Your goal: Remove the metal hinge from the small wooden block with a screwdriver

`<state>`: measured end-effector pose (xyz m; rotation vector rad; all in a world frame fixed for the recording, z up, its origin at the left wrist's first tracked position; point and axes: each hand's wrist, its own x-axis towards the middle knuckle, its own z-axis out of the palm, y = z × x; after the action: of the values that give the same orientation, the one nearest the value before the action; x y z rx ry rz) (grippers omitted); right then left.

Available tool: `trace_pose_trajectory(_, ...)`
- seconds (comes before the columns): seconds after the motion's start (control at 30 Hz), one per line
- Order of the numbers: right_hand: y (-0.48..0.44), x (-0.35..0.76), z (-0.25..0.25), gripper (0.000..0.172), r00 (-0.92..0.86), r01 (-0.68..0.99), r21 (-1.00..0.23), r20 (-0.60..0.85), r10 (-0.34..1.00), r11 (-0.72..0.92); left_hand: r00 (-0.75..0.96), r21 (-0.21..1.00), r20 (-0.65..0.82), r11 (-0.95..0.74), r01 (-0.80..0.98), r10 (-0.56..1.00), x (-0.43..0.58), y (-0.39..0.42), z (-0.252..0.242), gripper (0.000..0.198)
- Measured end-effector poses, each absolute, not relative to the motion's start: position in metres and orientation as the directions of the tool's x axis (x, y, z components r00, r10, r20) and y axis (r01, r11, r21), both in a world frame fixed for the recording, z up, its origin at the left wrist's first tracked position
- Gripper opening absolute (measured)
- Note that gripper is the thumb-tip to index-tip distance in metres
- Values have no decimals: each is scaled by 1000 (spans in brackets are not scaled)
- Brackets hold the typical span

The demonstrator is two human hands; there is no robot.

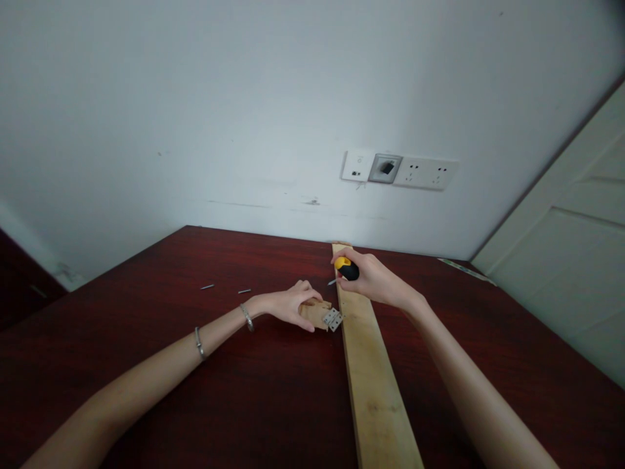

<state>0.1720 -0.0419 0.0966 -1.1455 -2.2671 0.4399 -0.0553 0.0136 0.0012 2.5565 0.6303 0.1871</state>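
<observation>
My left hand (295, 305) is closed around a short, rough-edged piece of wood (316, 315) lying on the dark red table. A metal hinge (333, 319) with screw holes sits at the right end of that piece, close to the edge of a long wooden plank (374, 384). In my right hand (368, 277) is a screwdriver (347, 268) with a yellow and black handle, held over the plank. Its short metal shaft points down and left, above and apart from the hinge. Whether a screw is in the hinge is too small to tell.
Two small metal pieces, perhaps screws, lie left of my left hand: one nearer (245, 291), one farther (207, 286). The table (219, 404) meets a white wall with sockets (426, 173). A flat strip (466, 270) lies at the far right edge beside a white door (571, 247).
</observation>
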Motion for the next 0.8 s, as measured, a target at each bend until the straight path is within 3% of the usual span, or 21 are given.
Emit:
trace_pose_trajectory(0.27,-42,172,95,27,-485,624,-518,332,809,586,874,472,-92,-752,460,477,-56,14,6,72)
trace_pose_trajectory(0.63,-44,170,98,28,-485,608,-536,333,808,586,886,445,-82,-778,443,457,-58,16,7,90)
trace_pose_trajectory(0.7,-44,169,97,27,-490,612,-524,336,804,592,889,470,-33,-778,417,456,-60,17,12,84)
trace_pose_trajectory(0.8,-44,168,96,28,-506,607,-519,332,796,602,867,557,146,-764,326,476,-62,17,23,58)
